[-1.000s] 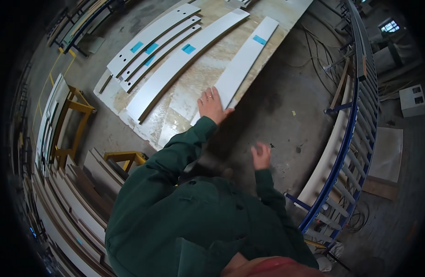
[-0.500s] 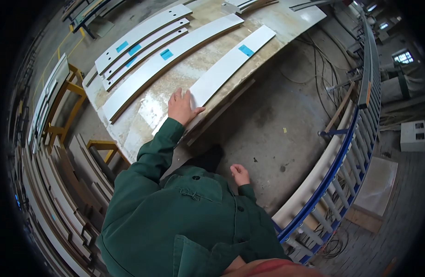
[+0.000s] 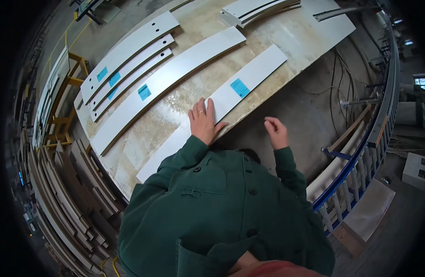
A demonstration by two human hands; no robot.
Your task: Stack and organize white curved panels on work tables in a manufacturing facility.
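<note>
My left hand (image 3: 204, 124) lies on a long white board (image 3: 249, 69) near the table's front edge. Its fingers are stretched out, the thumb apart and towards the edge; a ring shows on one finger. A blue label (image 3: 240, 88) sticks to this board just beyond the fingertips. Off the table's edge, my right hand (image 3: 276, 133) is held in the air with its fingers curled in, and nothing shows in them. Farther back lies a wider white board (image 3: 184, 60), also with a blue label (image 3: 144, 92).
Several narrower white boards (image 3: 134, 46) with dark holes lie at the table's far left. More white strips (image 3: 254, 11) are stacked at the back. The stained table (image 3: 309, 51) ends beside me. A blue-railed roller conveyor (image 3: 341, 187) curves along the right; long profiles (image 3: 64, 198) stand at the left.
My view and body have shifted along the table, and more of the near white board shows. My left hand stays on the board, now closer to its label. The right hand has risen.
</note>
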